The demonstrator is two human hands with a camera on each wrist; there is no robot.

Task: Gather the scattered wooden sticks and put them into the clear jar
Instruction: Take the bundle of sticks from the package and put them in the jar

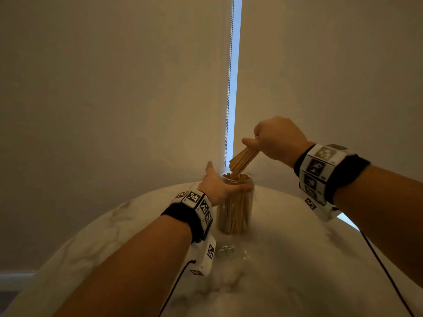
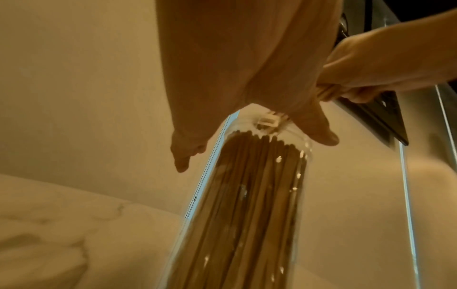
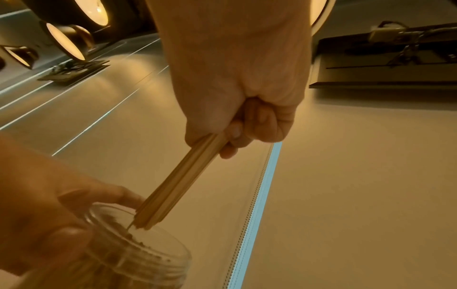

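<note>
A tall clear jar [image 1: 235,209] stands on the table, packed with upright wooden sticks [image 2: 257,195]. My left hand [image 1: 217,183] grips the jar just under its rim, thumb pointing up behind it. My right hand [image 1: 272,140] is above and to the right of the jar. It grips a bundle of several wooden sticks [image 1: 243,160] slanted down to the left. The bundle's lower ends [image 3: 143,223] sit right at the jar's open mouth [image 3: 138,240], beside my left fingers [image 3: 106,195].
The jar stands on a round white marble table [image 1: 297,248]. A small clear glass object [image 1: 231,250] lies in front of the jar. Behind hang beige blinds with a bright gap [image 1: 233,88] and a bead chain. Black cables trail from both wrists.
</note>
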